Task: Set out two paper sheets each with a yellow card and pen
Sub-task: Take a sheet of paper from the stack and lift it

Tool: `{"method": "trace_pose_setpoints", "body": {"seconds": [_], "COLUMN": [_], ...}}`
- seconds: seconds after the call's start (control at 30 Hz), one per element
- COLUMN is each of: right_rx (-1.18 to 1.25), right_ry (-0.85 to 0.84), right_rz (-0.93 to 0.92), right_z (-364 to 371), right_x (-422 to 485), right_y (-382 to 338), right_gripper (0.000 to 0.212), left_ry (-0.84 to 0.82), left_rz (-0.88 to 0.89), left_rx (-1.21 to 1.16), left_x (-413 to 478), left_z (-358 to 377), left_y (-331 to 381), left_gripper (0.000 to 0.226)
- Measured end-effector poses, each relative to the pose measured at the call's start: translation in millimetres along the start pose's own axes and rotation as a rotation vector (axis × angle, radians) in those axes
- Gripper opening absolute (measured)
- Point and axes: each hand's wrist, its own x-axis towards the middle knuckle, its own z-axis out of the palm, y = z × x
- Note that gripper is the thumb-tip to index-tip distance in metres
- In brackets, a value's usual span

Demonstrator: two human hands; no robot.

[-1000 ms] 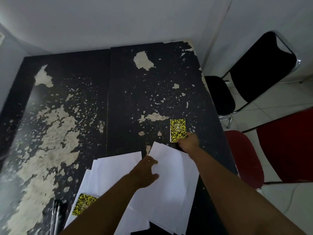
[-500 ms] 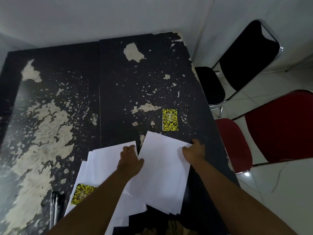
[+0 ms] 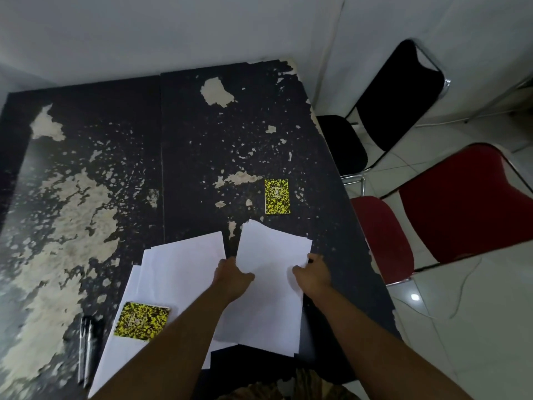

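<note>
Gripping the right paper stack at centre frame, left hand and right hand closed on its side edges, yellow card just above on the table.

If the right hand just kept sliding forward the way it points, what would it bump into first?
Probably the yellow card lying on the bare table beyond the paper. The right hand grips the right edge of the sheets and points up and slightly left; it might pass just right of the card.

Plain office or meeting room: worn black desk with peeling top pushed into a white-walled corner, padded metal-frame chairs, black and red, off its right edge, white tile floor.
</note>
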Motion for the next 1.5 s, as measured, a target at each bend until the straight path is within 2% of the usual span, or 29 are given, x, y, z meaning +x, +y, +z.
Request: {"method": "trace_pose_setpoints", "body": {"seconds": [0.1,0.23,0.3,0.37,0.4,0.43,0.47,0.53,0.6,0.67,0.73,0.8,0.87,1.0,1.2,1.3,1.4,1.5], "right_rx": [0.013,0.03,0.043,0.067,0.145,0.257,0.364,0.468,0.435,0.375,0.382,0.407,0.431,0.444,0.376,0.338,0.374,0.367], "right_ry": [-0.067,-0.072,-0.022,0.018,-0.002,-0.059,-0.151,-0.311,-0.255,-0.089,0.035,0.111,0.117,0.09,0.071,0.062,0.083,0.141], "right_rz": [-0.016,-0.022,-0.033,-0.03,-0.033,-0.033,-0.029,-0.075,-0.236,-0.411,-0.546,-0.602,-0.622,-0.614,-0.643,-0.623,-0.565,-0.497], "right_z": [-4.2,-12.8,-15.4,-21.7,-25.6,-31.6,-38.6,-50.3,-55.2,-58.8,-61.2,-62.1,-59.5,-52.0,-46.5,-37.5,-34.7,-37.9], "right_x": [-4.6,-10.6,-13.3,-15.8,-16.4,-18.5,-20.4,-25.6,-33.3,-45.9,-58.7,-67.6,-73.3,-74.0,-72.4,-65.4,-58.9,-48.8], "right_y": [12.0,22.4,24.7,22.8,21.4,17.6,12.4,-1.0,-17.7,-42.1,-69.0,-88.0,-95.5,-81.3,-66.7,-61.9,-62.4,-64.6], "right_gripper": [0.068,0.068,0.086,0.113,0.118,0.114,0.102,0.062,0.037,0.027,0.026,0.026,0.029,0.047,0.054,0.051,0.038,0.031], "left_ry": [-0.001,-0.004,0.006,0.053,0.087,0.115,0.13,0.142,0.172,0.238,0.308,0.368,0.394,0.41,0.402,0.357,0.312,0.295], "left_rz": [0.041,0.116,0.199,0.269,0.3,0.32,0.335,0.371,0.418,0.465,0.515,0.568,0.588,0.537,0.393,0.347,0.333,0.324], "left_rx": [-0.09,-0.086,-0.156,-0.23,-0.257,-0.284,-0.304,-0.328,-0.371,-0.436,-0.529,-0.614,-0.668,-0.694,-0.647,-0.654,-0.663,-0.61], "left_x": [-12.5,-17.6,-26.9,-35.8,-38.7,-40.8,-44.1,-48.7,-52.8,-57.3,-61.7,-67.0,-68.3,-71.2,-60.4,-57.6,-55.1,-44.2], "left_z": [6.2,9.3,3.4,-6.6,-12.9,-19.7,-25.8,-36.2,-44.1,-50.0,-54.5,-57.5,-56.0,-45.3,-33.3,-26.7,-24.7,-21.3], "left_y": [5.4,2.9,10.8,23.7,29.9,35.1,40.4,48.1,54.0,62.7,71.6,80.6,82.6,76.1,67.9,66.8,68.3,74.9], "left_gripper": [0.059,0.047,0.036,0.043,0.047,0.049,0.048,0.044,0.04,0.039,0.039,0.044,0.048,0.046,0.066,0.055,0.038,0.043]}}
